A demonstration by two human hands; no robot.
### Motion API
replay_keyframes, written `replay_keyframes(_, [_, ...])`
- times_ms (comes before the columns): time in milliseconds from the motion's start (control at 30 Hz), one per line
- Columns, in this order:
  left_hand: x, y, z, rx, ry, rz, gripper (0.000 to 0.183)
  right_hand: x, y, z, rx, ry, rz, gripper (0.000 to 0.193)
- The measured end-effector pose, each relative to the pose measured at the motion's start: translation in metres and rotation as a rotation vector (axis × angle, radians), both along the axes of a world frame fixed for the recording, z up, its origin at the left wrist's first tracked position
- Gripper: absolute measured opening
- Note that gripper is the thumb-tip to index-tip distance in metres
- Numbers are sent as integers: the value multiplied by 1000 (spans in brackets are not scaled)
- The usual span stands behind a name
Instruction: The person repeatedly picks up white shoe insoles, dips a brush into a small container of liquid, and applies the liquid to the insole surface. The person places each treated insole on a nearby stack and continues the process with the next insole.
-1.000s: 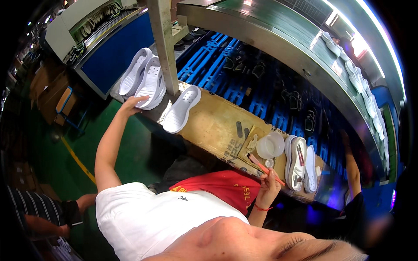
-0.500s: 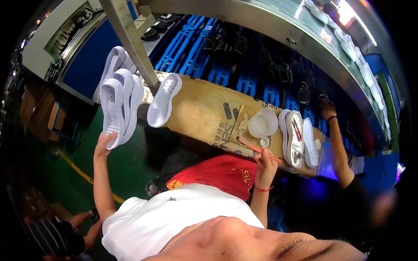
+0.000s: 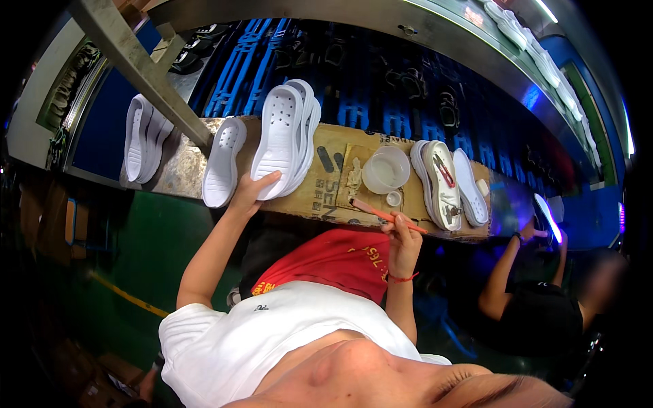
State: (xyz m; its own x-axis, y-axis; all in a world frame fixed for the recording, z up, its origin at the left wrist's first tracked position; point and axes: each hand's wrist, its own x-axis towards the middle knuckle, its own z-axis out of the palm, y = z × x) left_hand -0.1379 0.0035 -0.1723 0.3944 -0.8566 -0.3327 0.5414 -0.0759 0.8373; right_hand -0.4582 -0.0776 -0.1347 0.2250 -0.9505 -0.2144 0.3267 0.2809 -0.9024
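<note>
Several nested white shoe soles (image 3: 279, 132) are gripped at the heel end by my left hand (image 3: 250, 194), held over the cardboard-topped bench (image 3: 309, 197). Just left of them a single white shoe sole (image 3: 222, 166) lies on the bench. My right hand (image 3: 405, 239) is closed on an orange-handled brush (image 3: 375, 211), its bristle end pointing left over the cardboard. Near the brush stand a translucent plastic tub (image 3: 386, 170) and a small white cup (image 3: 393, 198). To their right are more soles, one pale sole (image 3: 442, 178) with a red-and-metal tool lying in it.
A stack of white soles (image 3: 139, 139) stands at the bench's left end beside a metal post (image 3: 146, 75). Behind the bench runs a conveyor with blue bars (image 3: 354, 114), under a metal shelf (image 3: 326, 13). On the right, a co-worker holds a sole (image 3: 547, 216) in blue light.
My left hand has carried the soles rightward from beside the bench to over the cardboard. The brush stays in my right hand. The co-worker's arm has drawn back from the conveyor.
</note>
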Motion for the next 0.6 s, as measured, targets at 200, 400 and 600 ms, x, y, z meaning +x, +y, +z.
replay_keyframes(200, [-2, -5, -3, 125, 28, -116, 41, -11, -3, -14, -5, 4, -18, 21])
replay_keyframes(400, [21, 0, 2, 302, -1000, -370, 47, -6, -10, -11, -32, -8, -2, 22])
replay_keyframes(600, [69, -8, 24, -13, -1411, -353, 40, -10, -27, -3, -111, 70, -29, 23])
